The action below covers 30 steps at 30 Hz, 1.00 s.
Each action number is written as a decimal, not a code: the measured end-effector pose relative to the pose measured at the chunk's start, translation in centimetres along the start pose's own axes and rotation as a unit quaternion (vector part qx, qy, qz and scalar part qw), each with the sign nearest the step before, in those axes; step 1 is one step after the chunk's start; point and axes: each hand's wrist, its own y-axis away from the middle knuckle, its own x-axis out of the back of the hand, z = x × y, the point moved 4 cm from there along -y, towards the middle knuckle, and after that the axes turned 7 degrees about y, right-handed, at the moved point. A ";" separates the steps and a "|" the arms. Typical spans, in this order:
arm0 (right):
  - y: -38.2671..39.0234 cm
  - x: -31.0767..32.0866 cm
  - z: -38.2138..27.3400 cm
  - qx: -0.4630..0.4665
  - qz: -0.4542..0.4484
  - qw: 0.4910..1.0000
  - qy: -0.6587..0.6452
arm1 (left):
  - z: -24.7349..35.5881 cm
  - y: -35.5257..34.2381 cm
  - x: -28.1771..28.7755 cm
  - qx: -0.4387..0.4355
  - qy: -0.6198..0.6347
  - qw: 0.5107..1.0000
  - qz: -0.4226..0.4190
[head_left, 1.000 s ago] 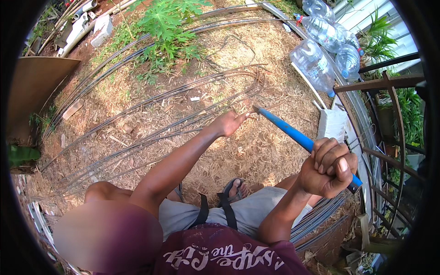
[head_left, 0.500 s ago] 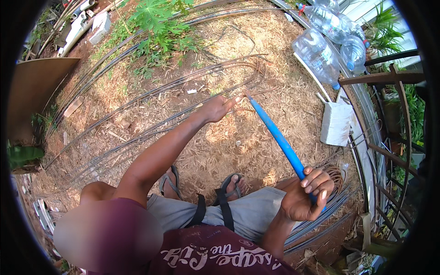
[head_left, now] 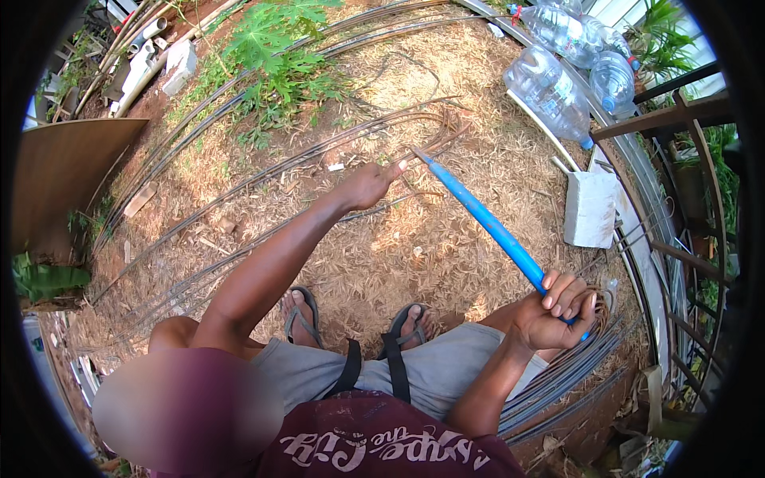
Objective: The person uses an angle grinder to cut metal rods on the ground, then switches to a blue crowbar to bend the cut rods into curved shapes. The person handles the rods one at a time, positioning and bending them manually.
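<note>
Grip of right hand (head_left: 551, 315) closed round blue pipe (head_left: 496, 230), left hand (head_left: 370, 186) curled, contents unclear

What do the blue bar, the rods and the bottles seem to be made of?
Blue bar: probably painted metal, judging by the darker tip beyond the blue, though a plastic sleeve is possible.
Rods: likely steel, dull grey turning rust-brown at the bends.
Bottles: apparently plastic, clear and glossy, see-through with bright highlights.
</note>
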 end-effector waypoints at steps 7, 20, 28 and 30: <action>0.2 -1.0 -0.9 -0.017 0.003 0.995 0.094 | -4.0 1.1 -7.4 -0.003 -0.055 0.998 0.002; 1.8 0.7 6.8 -0.008 0.001 0.959 0.284 | -12.3 1.7 -17.1 0.003 -0.102 0.995 -0.004; 1.3 -0.3 7.1 0.005 -0.109 0.956 0.271 | -12.5 -0.2 -17.7 0.001 -0.121 0.992 -0.033; 2.5 -0.1 7.3 0.010 -0.137 0.955 0.261 | -12.8 -1.1 -17.0 0.010 -0.137 0.990 -0.025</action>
